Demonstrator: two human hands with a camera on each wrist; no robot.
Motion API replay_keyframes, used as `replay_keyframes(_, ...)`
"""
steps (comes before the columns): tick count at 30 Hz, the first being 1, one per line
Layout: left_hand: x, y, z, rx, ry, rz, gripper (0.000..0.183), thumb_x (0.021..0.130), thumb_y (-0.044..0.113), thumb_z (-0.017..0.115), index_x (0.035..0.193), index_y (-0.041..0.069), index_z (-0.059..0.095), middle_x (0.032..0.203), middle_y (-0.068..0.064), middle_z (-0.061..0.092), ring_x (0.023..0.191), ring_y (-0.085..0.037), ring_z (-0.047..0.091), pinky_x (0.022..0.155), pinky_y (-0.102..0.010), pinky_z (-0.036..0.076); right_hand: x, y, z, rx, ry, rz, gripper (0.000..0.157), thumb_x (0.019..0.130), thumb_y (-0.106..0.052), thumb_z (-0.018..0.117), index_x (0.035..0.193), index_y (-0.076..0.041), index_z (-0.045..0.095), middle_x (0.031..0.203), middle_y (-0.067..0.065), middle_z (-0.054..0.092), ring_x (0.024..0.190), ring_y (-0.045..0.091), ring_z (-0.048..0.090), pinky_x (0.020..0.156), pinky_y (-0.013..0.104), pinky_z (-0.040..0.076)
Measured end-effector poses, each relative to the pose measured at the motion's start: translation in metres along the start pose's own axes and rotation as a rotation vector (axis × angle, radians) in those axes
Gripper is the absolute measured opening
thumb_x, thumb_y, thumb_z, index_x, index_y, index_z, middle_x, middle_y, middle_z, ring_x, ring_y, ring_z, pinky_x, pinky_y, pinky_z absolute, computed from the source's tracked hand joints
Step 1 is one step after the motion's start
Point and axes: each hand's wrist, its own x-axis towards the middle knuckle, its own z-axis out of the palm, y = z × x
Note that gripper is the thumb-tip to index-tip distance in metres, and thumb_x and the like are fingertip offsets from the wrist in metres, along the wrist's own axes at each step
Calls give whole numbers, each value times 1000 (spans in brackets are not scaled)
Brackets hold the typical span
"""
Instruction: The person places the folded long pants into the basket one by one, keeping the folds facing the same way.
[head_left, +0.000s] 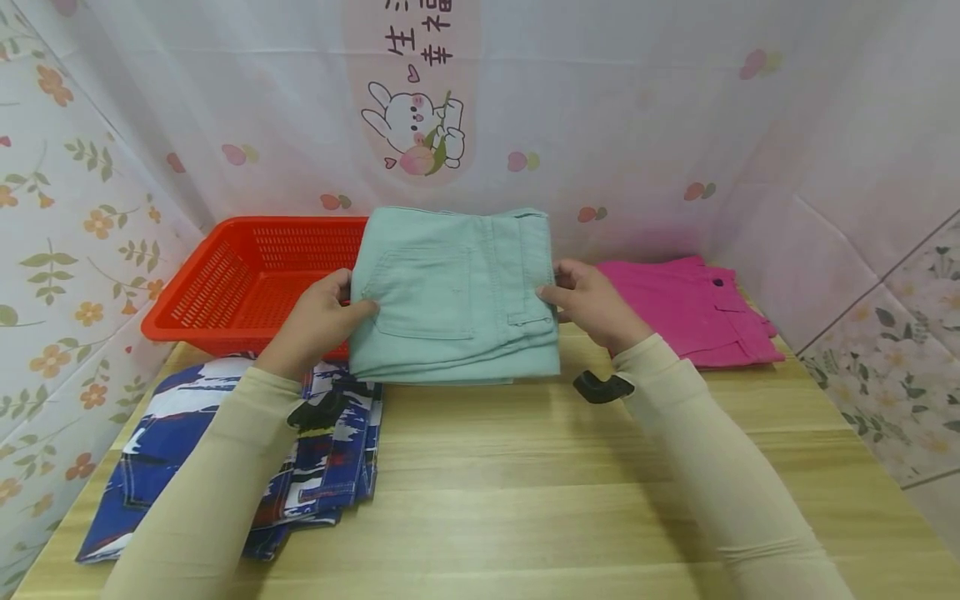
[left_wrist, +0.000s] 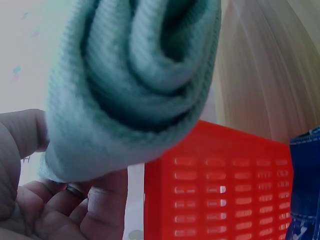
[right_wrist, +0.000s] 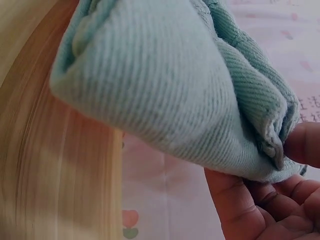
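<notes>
Both hands hold up a folded pair of mint-green jeans (head_left: pixel 427 292), raised above the table with a back pocket facing the head camera. My left hand (head_left: pixel 318 321) pinches the left edge, thumb on the front and fingers behind. At the right edge my right hand (head_left: pixel 592 300) grips in the same manner. Rolled layers of the jeans (left_wrist: pixel 135 100) show at the side in the left wrist view. In the right wrist view, thumb and fingers (right_wrist: pixel 235 205) clasp a corner of the ribbed-looking cloth (right_wrist: pixel 160 85).
A red plastic basket (head_left: pixel 225 287) stands at the back left, partly behind the jeans. Blue patterned folded garments (head_left: pixel 172 425) lie in front of it, under the left forearm. Folded pink pants (head_left: pixel 675 308) lie at the back right of the wooden table (head_left: pixel 480 500). Printed curtains hang behind.
</notes>
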Motion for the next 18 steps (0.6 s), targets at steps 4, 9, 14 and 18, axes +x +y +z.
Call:
replay_keyframes(4, -1, -2, -3, -6, -1, 6, 45, 88, 26, 61, 126, 8, 44, 120, -10, 52, 105, -27, 50, 87, -45, 47, 2, 0, 3, 6, 0, -9, 29, 91, -10, 55, 118, -2, 51, 109, 15, 57, 90, 26, 60, 73, 39, 53)
replay_keyframes(9, -3, -5, -7, 6, 1, 3, 45, 88, 27, 61, 126, 10, 43, 119, -9, 52, 105, -27, 49, 87, -45, 48, 3, -1, 7, 7, 9, -10, 26, 91, -11, 56, 116, -3, 52, 107, 14, 58, 90, 26, 60, 72, 39, 54)
replay_keyframes(14, -7, -8, -12, 10, 8, -9, 45, 87, 30, 61, 124, 10, 44, 119, -9, 51, 105, -27, 49, 86, -45, 48, 4, -2, 14, 33, -6, -25, 24, 91, -9, 55, 113, -2, 52, 105, 16, 58, 90, 27, 61, 72, 41, 54)
replay_keyframes(18, -10, -12, -16, 13, 18, 1, 46, 88, 31, 61, 124, 9, 44, 120, -10, 52, 105, -28, 50, 85, -45, 49, 6, -4, 20, 48, -9, -39, 23, 91, -7, 55, 112, 0, 52, 105, 17, 58, 89, 27, 61, 71, 40, 54)
